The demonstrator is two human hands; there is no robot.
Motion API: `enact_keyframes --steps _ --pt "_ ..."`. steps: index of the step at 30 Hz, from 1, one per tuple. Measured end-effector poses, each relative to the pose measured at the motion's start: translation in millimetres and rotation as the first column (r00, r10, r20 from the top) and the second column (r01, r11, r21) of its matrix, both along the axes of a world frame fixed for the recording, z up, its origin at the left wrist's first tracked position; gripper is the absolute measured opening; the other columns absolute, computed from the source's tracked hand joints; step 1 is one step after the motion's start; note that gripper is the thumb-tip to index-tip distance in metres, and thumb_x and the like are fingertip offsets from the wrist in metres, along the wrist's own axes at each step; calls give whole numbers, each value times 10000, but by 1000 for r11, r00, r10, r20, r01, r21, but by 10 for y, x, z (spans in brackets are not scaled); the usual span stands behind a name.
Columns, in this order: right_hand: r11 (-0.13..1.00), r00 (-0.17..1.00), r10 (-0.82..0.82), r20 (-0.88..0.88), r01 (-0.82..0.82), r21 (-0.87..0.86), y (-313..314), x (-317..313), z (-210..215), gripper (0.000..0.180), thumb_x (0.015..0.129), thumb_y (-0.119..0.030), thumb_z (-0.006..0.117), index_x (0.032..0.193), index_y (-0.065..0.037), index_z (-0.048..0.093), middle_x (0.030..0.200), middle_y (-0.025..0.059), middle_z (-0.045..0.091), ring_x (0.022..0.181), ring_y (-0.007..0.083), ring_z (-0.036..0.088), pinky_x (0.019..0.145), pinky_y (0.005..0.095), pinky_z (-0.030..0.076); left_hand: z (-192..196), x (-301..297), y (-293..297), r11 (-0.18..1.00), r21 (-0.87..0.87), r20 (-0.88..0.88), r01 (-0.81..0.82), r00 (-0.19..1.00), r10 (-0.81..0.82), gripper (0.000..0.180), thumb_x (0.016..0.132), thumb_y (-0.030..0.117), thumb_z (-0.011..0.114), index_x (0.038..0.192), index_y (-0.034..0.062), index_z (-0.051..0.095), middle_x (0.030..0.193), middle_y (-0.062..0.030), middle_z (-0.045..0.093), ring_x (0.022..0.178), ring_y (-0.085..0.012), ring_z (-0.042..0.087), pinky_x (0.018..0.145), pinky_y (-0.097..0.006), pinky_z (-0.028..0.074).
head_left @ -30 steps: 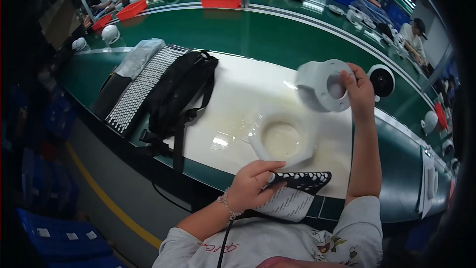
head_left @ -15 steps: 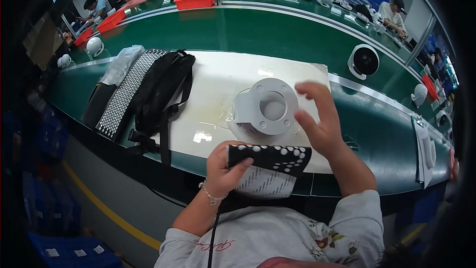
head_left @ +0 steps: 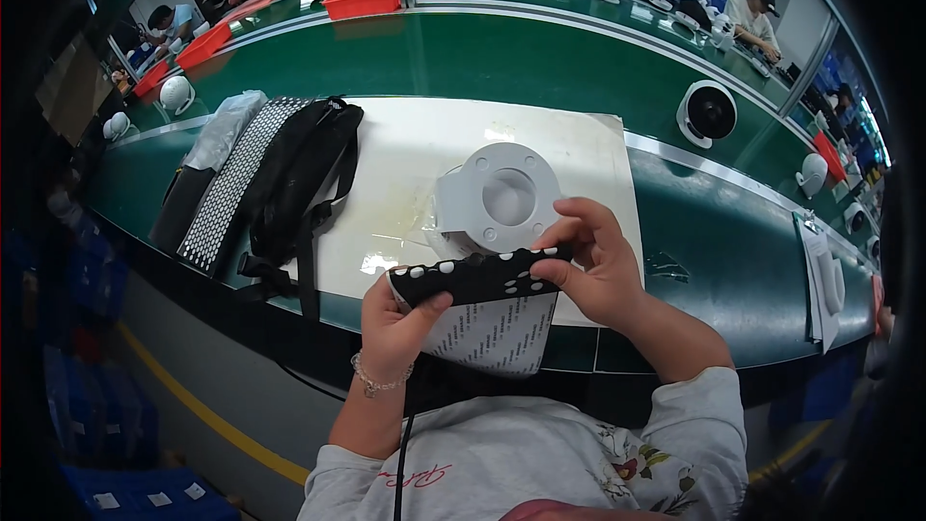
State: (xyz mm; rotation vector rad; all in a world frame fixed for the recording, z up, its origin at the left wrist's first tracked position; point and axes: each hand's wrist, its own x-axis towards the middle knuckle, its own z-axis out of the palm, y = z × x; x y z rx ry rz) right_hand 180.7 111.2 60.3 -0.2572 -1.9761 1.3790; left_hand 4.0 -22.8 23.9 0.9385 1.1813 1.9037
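A black sheet of white round stick-on pads is bent over, its printed pale backing hanging below. My left hand is closed on the sheet's left end, thumb on the near side. At the right end, the fingers and thumb of my right hand pinch its edge; whether a single pad is between them I cannot make out. Just beyond the sheet lies a white device, its ring-shaped base facing up with several small round recesses. Neither hand touches it.
The device rests on a white board. Left of it lie a black strapped bag and another sheet of white pads. A round black-faced device stands at the right, papers at the far right. Red bins and co-workers are beyond.
My right hand has come down from beside the white device to the sheet's right end and closed on it. The left hand has shifted slightly left and the view has turned a little.
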Motion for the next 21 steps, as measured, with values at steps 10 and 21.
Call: enact_keyframes --steps 10,21 --pt "895 974 -81 213 -23 445 103 46 218 234 698 11 661 907 -77 603 900 59 570 931 205 531 794 313 429 -46 68 -1 995 17 -163 -102 981 103 121 749 -53 645 805 0 552 720 17 553 654 -27 478 575 -176 393" --pt "704 990 -135 40 67 707 -64 -49 187 262 630 11 697 855 -89 607 912 45 571 913 233 535 776 343 394 -82 83 4 991 23 -387 -131 913 130 126 728 -50 652 715 -5 535 595 19 509 547 -32 441 482 -190 356"
